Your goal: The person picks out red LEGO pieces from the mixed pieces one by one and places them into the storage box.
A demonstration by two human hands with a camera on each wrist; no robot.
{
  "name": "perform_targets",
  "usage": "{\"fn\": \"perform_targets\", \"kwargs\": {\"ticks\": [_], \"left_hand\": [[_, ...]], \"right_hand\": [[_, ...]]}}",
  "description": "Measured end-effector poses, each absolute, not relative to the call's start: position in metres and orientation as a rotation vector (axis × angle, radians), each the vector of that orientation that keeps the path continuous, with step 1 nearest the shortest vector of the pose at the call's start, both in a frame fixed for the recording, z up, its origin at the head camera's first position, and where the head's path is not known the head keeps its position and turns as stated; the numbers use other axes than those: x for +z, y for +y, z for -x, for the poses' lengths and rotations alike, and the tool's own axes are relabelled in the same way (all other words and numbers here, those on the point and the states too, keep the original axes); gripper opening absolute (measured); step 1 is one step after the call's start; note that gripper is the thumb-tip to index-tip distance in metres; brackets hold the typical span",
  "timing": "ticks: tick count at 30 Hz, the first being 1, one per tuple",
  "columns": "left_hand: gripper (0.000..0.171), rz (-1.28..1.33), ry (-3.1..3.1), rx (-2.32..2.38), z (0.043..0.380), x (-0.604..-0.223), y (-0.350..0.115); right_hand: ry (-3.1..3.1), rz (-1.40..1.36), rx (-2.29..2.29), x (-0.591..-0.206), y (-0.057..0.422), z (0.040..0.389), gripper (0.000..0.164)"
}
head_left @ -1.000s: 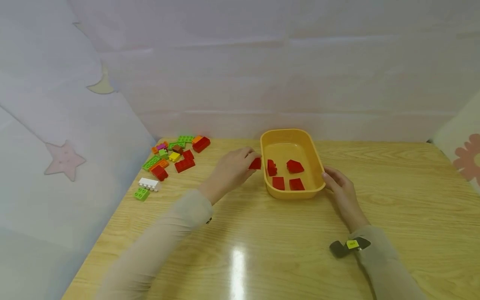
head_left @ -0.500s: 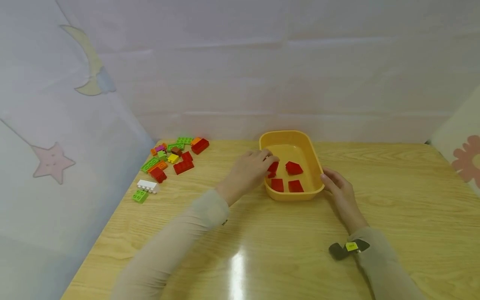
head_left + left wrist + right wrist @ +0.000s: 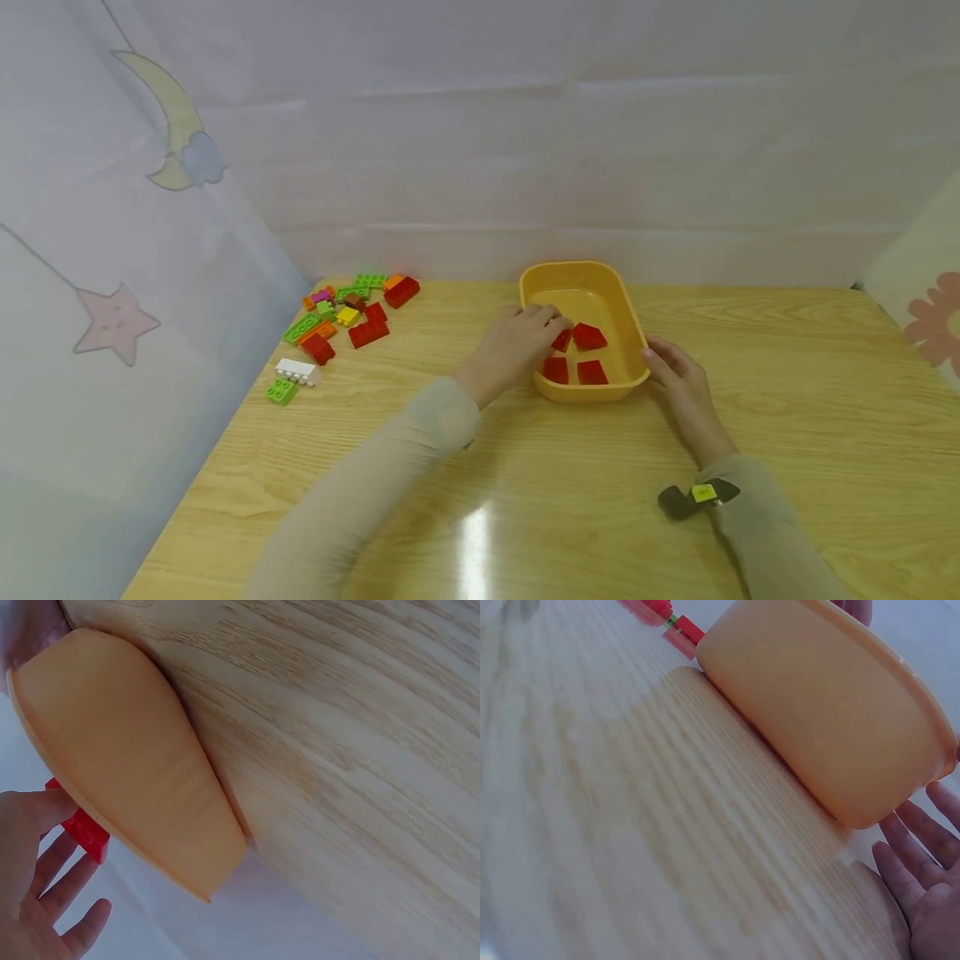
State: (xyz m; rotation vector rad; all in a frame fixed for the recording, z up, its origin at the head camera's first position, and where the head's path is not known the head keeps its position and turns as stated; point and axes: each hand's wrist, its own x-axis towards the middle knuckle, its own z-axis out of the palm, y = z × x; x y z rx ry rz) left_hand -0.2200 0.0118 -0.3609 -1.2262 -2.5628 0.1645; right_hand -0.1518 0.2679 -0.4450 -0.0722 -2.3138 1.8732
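A yellow-orange plastic tub (image 3: 583,392) stands on the table with several red toy bricks inside, among them a wedge-shaped one (image 3: 589,337). My left hand (image 3: 517,346) reaches over the tub's left rim. Between its thumb and fingers it pinches a red toy brick (image 3: 88,836), which the fingers partly cover in the head view. At the tub's right side my right hand (image 3: 681,387) holds the rim, its thumb at the edge and its fingers (image 3: 922,832) against the outer wall.
Toward the table's back left lies a loose group of toy bricks, with a red brick (image 3: 368,332), a yellow one (image 3: 348,316), a white one (image 3: 297,371) and a green one (image 3: 282,392). A sheet-covered wall (image 3: 450,183) rises behind the table (image 3: 787,375).
My left hand has moved right with its red brick, from outside the tub to over its left rim and inside. The right hand has stayed at the tub.
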Motion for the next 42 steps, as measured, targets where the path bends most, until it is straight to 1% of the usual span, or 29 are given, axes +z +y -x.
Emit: {"fn": "perform_targets", "kwargs": {"ticks": [9,22,31,42], "left_hand": [[0.036,1.264,-2.599,0.231,0.222,-0.367,0.029],[0.036,1.261,-2.599,0.223,0.224,-0.371,0.038],[0.032,1.233,-2.669,0.251,0.224,-0.373,0.042],[0.036,1.22,-2.692,0.27,0.224,-0.372,0.042]], "right_hand": [[-2.343,0.067,1.823,-0.445,0.268,0.152,0.059],[-2.299,0.061,1.863,-0.445,0.266,0.153,0.056],[-2.291,0.07,1.885,-0.445,0.267,0.153,0.056],[-2.287,0.063,1.851,-0.446,0.267,0.154,0.055]]}}
